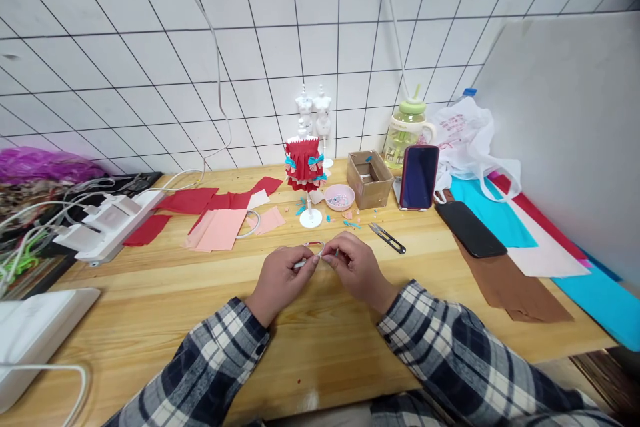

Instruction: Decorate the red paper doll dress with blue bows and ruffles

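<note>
My left hand (pixel 287 279) and my right hand (pixel 356 267) meet above the middle of the table, fingertips almost touching. Both are closed in a pinch on a thin white hoop (pixel 300 264) that shows a red stretch along its far side. Fingers hide much of the hoop. Just beyond them stands a small white dress form (pixel 311 218) wearing a red ruffled dress (pixel 303 157) with blue and pink bows. Black thread snips (pixel 387 238) lie to the right of my right hand. Another white ring (pixel 257 220) rests by the pink sheets, left of the form.
Pink sheets (pixel 217 230) and red sheets (pixel 190 201) lie left. Behind are a pink bowl of beads (pixel 340 198), a cardboard box (pixel 370 180), a propped phone (pixel 419 177) and a jug (pixel 400 137). Right: a black phone (pixel 470 228) on brown sheets (pixel 515 293). Far left: a power strip (pixel 120 223).
</note>
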`<state>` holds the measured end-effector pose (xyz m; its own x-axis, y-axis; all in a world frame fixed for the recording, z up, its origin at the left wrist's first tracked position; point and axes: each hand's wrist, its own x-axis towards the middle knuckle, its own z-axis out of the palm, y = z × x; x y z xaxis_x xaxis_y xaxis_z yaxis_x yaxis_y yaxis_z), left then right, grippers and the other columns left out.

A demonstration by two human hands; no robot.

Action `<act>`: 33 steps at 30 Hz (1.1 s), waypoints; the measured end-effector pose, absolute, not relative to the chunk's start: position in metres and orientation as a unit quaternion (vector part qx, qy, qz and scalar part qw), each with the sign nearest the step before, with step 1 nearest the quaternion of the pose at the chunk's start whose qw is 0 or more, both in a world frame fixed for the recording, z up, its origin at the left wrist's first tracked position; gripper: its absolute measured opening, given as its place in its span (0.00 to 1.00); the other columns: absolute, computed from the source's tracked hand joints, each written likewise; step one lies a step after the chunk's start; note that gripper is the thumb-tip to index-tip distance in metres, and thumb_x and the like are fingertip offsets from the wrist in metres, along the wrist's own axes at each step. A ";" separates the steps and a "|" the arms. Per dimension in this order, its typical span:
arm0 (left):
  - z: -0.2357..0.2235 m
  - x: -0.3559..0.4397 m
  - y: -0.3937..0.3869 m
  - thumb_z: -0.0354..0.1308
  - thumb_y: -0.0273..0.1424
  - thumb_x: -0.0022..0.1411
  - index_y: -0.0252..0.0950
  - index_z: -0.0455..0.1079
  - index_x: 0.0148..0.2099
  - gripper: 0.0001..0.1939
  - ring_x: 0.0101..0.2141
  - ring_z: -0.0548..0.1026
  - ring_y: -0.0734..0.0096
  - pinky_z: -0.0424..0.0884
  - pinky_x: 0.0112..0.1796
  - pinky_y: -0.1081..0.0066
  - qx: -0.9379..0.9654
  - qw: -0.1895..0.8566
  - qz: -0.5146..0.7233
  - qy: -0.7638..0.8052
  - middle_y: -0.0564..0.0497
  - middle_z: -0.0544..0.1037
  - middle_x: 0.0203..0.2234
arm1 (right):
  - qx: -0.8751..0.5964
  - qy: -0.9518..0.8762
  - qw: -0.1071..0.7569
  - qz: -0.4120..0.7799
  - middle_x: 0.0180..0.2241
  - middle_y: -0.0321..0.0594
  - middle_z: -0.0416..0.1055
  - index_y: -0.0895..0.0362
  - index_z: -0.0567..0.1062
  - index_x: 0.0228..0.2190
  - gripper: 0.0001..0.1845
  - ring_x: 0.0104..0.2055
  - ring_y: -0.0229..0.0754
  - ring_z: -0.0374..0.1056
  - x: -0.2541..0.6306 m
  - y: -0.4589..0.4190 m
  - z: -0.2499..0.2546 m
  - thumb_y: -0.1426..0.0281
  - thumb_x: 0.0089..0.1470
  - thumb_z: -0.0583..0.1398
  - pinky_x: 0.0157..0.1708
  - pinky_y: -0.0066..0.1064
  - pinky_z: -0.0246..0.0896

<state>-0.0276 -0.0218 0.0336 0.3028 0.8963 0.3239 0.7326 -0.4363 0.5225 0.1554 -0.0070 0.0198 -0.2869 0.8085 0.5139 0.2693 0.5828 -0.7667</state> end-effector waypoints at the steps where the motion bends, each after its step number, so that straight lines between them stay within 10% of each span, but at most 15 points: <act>1: 0.033 -0.027 -0.022 0.51 0.35 0.63 0.37 0.70 0.29 0.13 0.24 0.68 0.71 0.59 0.30 0.71 0.795 0.126 0.299 0.512 0.55 0.71 0.19 | -0.359 -0.752 0.474 0.284 0.30 0.36 0.68 0.56 0.73 0.32 0.02 0.30 0.37 0.61 0.155 -0.008 0.020 0.71 0.55 0.60 0.31 0.28 0.57; 20: 0.031 -0.023 -0.024 0.50 0.32 0.61 0.37 0.65 0.26 0.12 0.22 0.64 0.74 0.60 0.25 0.74 0.675 0.231 0.422 0.559 0.56 0.66 0.18 | -0.337 -0.758 0.503 0.242 0.31 0.39 0.66 0.55 0.67 0.32 0.05 0.36 0.40 0.63 0.145 -0.021 0.021 0.71 0.60 0.53 0.36 0.31 0.59; 24: 0.033 -0.062 -0.001 0.46 0.35 0.64 0.37 0.66 0.29 0.14 0.24 0.66 0.71 0.62 0.27 0.72 0.596 0.120 0.474 0.637 0.55 0.68 0.20 | -0.362 -0.728 0.529 0.241 0.29 0.37 0.66 0.55 0.68 0.30 0.05 0.33 0.39 0.61 0.154 -0.018 0.024 0.71 0.58 0.55 0.33 0.30 0.57; 33: 0.023 -0.116 0.026 0.50 0.40 0.62 0.38 0.75 0.46 0.18 0.40 0.70 0.52 0.61 0.41 0.59 0.696 -0.090 0.151 0.696 0.41 0.76 0.38 | -0.448 -0.606 0.507 0.418 0.26 0.34 0.62 0.56 0.69 0.30 0.08 0.25 0.35 0.56 0.165 0.012 0.012 0.64 0.55 0.56 0.25 0.27 0.55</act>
